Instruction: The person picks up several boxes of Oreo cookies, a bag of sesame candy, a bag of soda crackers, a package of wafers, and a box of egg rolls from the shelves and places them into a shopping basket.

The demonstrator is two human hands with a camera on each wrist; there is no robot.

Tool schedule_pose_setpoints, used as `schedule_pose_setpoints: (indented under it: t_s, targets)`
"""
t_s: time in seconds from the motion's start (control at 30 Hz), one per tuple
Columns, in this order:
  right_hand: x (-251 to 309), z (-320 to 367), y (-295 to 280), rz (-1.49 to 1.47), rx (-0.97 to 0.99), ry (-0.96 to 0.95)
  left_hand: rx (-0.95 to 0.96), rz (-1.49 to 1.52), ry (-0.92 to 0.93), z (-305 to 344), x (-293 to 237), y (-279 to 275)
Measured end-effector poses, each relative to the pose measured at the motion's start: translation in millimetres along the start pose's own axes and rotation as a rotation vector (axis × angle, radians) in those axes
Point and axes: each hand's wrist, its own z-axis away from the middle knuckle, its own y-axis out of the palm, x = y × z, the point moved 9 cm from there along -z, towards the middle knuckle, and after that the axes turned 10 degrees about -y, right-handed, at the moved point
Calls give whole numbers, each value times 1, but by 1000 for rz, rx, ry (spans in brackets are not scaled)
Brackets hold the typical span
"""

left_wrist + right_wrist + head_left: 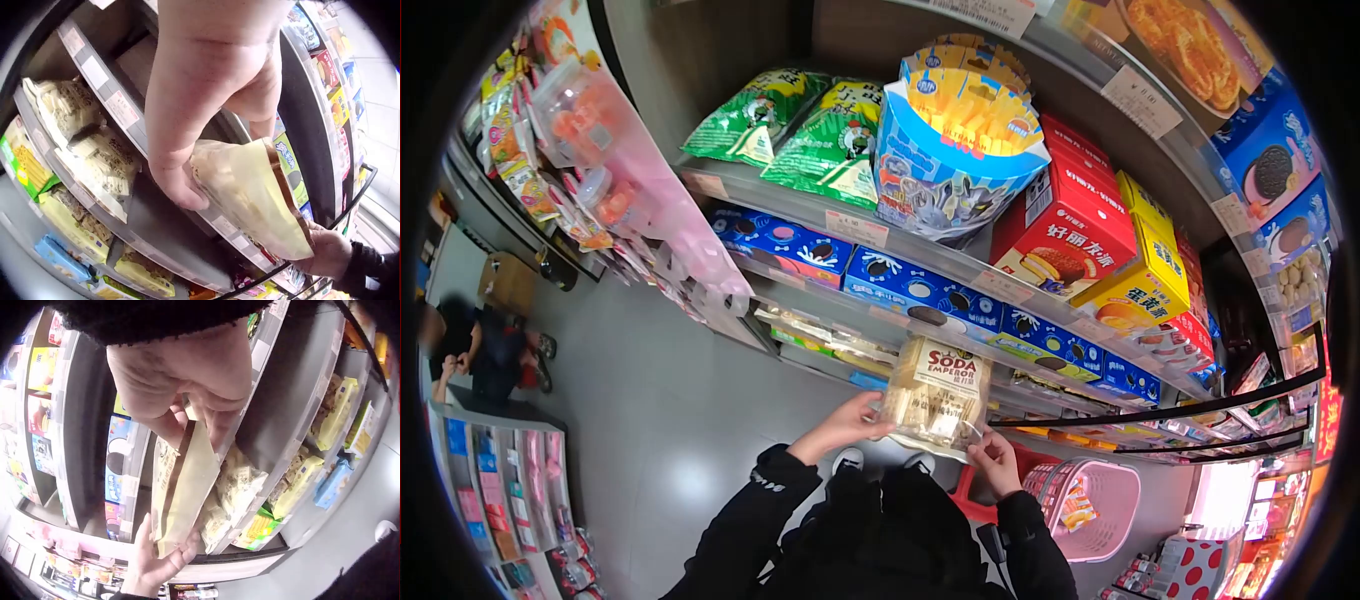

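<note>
Both hands hold a clear bag of soda crackers point(937, 395) with "SODA EMPEROR" on its front, in front of the lower shelves. My left hand point(842, 426) grips one side edge of it, thumb and fingers on opposite faces in the left wrist view. At the opposite lower corner my right hand point(997, 464) pinches the bag between thumb and fingers. The right wrist view shows a brown-banded edge of the bag point(178, 481) running up to that pinch. Similar cracker bags point(103, 165) sit on a shelf close by.
Blue cookie boxes point(920, 292), red pie boxes point(1055, 225) and green chip bags point(830, 140) fill the upper shelves. A pink basket point(1115, 510) with an orange packet stands by my right side. A person point(475, 345) is at the far left. A black rail point(1200, 405) crosses the shelf front.
</note>
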Motion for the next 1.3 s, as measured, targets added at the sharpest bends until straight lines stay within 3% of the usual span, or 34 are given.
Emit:
schedule_pose_setpoints:
  t_s: [0.2, 0.27, 0.4, 0.5, 0.57, 0.63, 0.7, 0.77, 0.83, 0.9, 0.93, 1.03, 1.1, 1.23, 1.3]
  targets:
    - [15, -16, -7, 108, -32, -55, 70, 152, 87, -7, -9, 8]
    - [17, -28, -20, 199, -69, -75, -33, 7, 191, -27, -19, 2]
    - [20, -57, -49, 242, -196, -88, -85, 38, 352, -63, -48, 4]
    - [21, -79, -70, 322, -243, -167, -180, -115, 247, -83, -64, 5]
    - [23, -90, -83, 386, -271, -235, -99, 20, 353, -120, -54, 4]
    - [15, -102, -100, 560, -323, -200, -133, -210, 227, -139, -53, 4]
    - [32, -108, -95, 573, -351, -240, -163, -162, 319, -122, -89, 12]
    - [35, -111, -100, 819, -383, -292, -286, -609, 321, -122, -106, 18]
    - [24, -119, -107, 811, -332, -273, -309, -634, 358, -152, -86, 16]
    - [12, -125, -112, 960, -291, -213, -471, -654, 547, -157, -93, 14]
    - [15, -126, -109, 969, -264, -241, -451, -586, 565, -157, -94, 15]
    - [11, -129, -109, 936, -185, -311, -427, -587, 504, -155, -88, 16]
    - [9, -128, -110, 953, -108, -256, -439, -533, 536, -150, -88, 16]
    - [7, -127, -105, 920, 10, -309, -481, -699, 385, -137, -94, 17]
    - [3, -125, -109, 888, 30, -189, -491, -722, 323, -119, -102, 22]
